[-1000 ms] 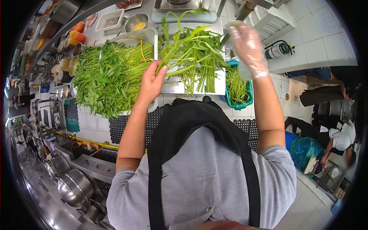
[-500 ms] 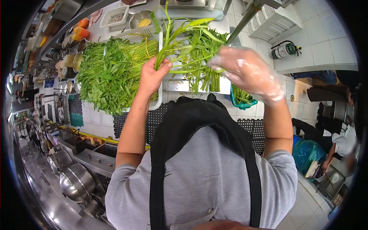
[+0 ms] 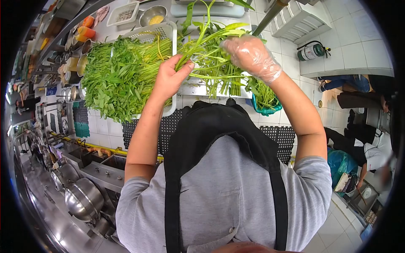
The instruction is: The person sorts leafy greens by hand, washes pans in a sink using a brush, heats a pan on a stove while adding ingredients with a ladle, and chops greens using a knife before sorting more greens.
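Bare and closed, my left hand [image 3: 171, 80] grips a few long green stems [image 3: 198, 48] by their lower part, above the work table [image 3: 192, 90]. My right hand [image 3: 249, 55], in a clear plastic glove, has its fingers curled at the right side of these stems; what it holds, if anything, is hidden. Under both hands lies a pile of loose leafy greens [image 3: 230, 84]. To the left, a white perforated crate [image 3: 171, 110] is heaped with bundled greens [image 3: 118, 80].
A teal-lined basket [image 3: 268, 111] of stems stands right of the table. Behind the crate are a metal bowl [image 3: 152, 16] and a white tray [image 3: 122, 13]. A fire extinguisher [image 3: 311, 52] is at the right wall. A person in white [image 3: 377, 152] is at the far right.
My gloved right hand went from the upper right down and out beside the stems, then inward to them. My left hand still holds the stems.
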### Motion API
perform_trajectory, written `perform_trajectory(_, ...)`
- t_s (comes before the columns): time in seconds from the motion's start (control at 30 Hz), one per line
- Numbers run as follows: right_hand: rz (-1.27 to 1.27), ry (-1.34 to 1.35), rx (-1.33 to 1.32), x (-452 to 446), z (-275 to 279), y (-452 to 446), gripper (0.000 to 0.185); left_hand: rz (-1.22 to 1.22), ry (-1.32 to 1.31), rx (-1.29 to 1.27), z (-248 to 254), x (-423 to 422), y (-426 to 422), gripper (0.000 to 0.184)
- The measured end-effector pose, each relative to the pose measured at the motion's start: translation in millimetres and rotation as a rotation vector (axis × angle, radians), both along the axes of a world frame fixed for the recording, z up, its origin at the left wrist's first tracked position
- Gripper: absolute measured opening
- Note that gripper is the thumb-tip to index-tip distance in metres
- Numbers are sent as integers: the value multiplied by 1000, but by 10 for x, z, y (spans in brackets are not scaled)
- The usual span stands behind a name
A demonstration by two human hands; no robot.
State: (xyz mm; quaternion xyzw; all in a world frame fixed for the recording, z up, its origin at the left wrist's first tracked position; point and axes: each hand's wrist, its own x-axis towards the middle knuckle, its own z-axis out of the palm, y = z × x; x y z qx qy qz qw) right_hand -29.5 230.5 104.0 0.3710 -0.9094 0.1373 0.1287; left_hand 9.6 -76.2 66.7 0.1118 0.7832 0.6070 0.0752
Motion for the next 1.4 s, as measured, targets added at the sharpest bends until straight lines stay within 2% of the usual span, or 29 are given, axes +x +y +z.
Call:
perform_trajectory(0.03,-6,-1,0,9,-81,-11,31,11,-28,31,-59,12,41,27)
perform_trajectory(0.1,-216,41,-118,13,-242,-31,33,21,-51,64,-133,11,129,26)
perform_trajectory(0.13,-214,79,-153,27,-324,-19,34,36,-47,83,-162,10,177,27)
perform_trajectory(0.3,-432,27,-144,98,-605,0,36,50,-57,86,-174,21,426,28)
perform_trajectory(0.37,-574,107,-256,91,-639,18,13,52,23,64,-198,7,499,27)
perform_trajectory(0.4,-731,-62,-388,129,-638,93,17,62,-41,58,-201,29,475,26)
perform_trajectory(0.43,-859,-77,-387,44,-790,238,21,44,-54,53,-215,77,431,26)
perform_trajectory(0.5,-763,-283,-447,82,-686,496,23,73,-48,88,-212,37,330,24)
perform_trajectory(0.53,-775,-286,-455,128,-614,527,23,44,-21,48,-236,11,252,23)
perform_trajectory(0.6,-482,-138,-392,233,-400,579,27,37,-26,50,-210,8,213,23)
perform_trajectory(0.63,-489,-127,-394,227,-275,594,27,45,-27,59,-193,-19,209,23)
perform_trajectory(0.7,-252,-152,-330,246,-115,574,31,10,-42,36,-175,-62,155,23)
perform_trajectory(0.77,-211,-74,-313,192,-217,562,26,-29,-58,-3,-114,-69,139,22)
perform_trajectory(0.83,-113,-391,-349,82,-280,511,28,-54,-24,-17,-63,-78,137,22)
perform_trajectory(0.87,-42,-361,-349,66,-308,472,29,-67,5,-27,-43,-82,135,22)
perform_trajectory(0.9,-45,-356,-353,49,-322,454,29,-72,9,-30,-31,-86,129,22)
perform_trajectory(1.0,-65,-787,-305,26,-236,380,32,-78,12,-33,-9,-98,96,21)
perform_trajectory(1.1,-38,-896,-235,-2,-147,378,36,-88,12,-66,0,-111,64,21)
perform_trajectory(1.17,-31,-855,-187,-28,-327,388,39,-119,43,-104,16,-130,53,19)
perform_trajectory(1.23,35,-522,-202,-15,-507,394,42,-124,37,-127,54,-134,42,19)
perform_trajectory(1.27,71,-292,-345,-45,-714,373,35,-131,32,-145,67,-135,38,19)
perform_trajectory(1.3,75,-293,-348,-127,-894,386,35,-128,30,-149,31,-135,41,19)
perform_trajectory(1.37,-444,-304,-444,-222,-1045,380,32,-43,30,-38,-76,-124,44,17)
perform_trajectory(1.4,-462,-534,-537,-243,-986,565,34,-40,34,-40,-81,-124,11,17)
